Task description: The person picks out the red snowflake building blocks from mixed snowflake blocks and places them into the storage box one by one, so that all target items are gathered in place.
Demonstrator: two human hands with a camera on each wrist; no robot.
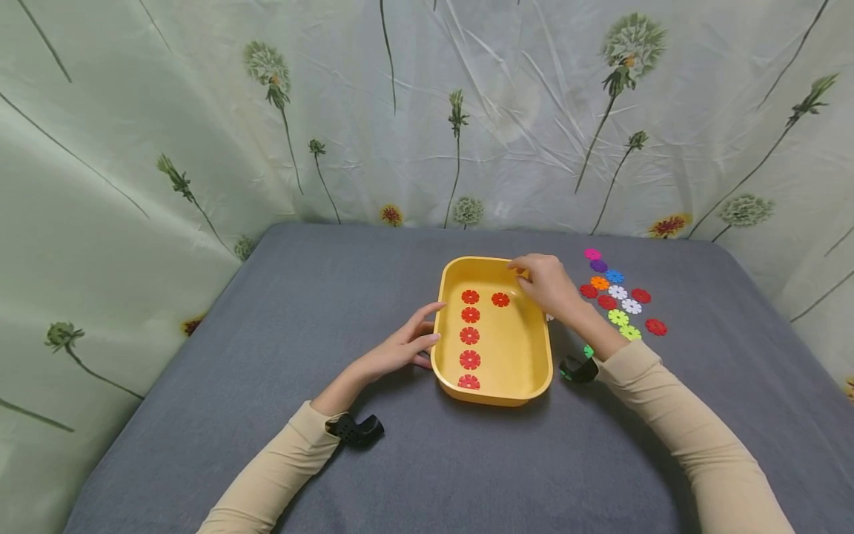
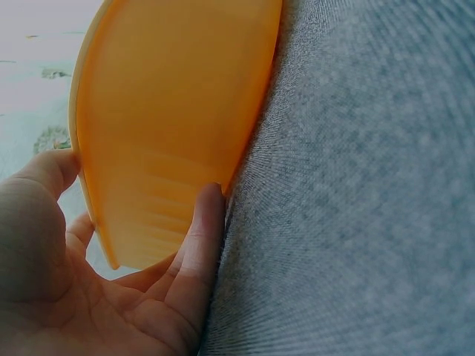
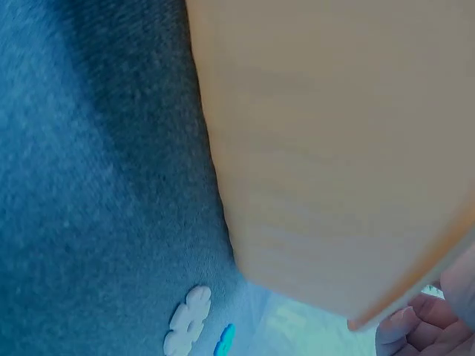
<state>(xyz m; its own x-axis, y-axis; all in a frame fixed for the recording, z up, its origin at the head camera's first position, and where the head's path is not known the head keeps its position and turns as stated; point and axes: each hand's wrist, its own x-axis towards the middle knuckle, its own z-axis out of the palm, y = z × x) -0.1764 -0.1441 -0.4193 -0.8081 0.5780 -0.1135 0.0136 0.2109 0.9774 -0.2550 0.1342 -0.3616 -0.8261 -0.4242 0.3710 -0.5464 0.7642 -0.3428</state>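
Observation:
A yellow plastic basin (image 1: 490, 395) stands on the grey cloth. Inside it, a column of several red flower-shaped discs (image 1: 470, 336) runs along the left. One more red disc (image 1: 500, 300) lies right of the column's far end. My left hand (image 1: 400, 347) touches the basin's left side, its fingers extended against the wall and rim. In the left wrist view the fingers (image 2: 200, 252) lie along the outer wall. Over the far right corner is my right hand (image 1: 545, 283), fingers bent near the rim. Whatever its fingertips may hold is hidden in both views.
Right of the basin, loose flower discs lie scattered: red (image 1: 656, 326), white (image 1: 630, 306), lime green (image 1: 629, 333), orange (image 1: 600, 283), blue (image 1: 614, 276), purple (image 1: 598, 265) and pink (image 1: 592, 254). A dandelion-patterned curtain (image 1: 414, 111) hangs behind the cloth-covered surface (image 1: 320, 311).

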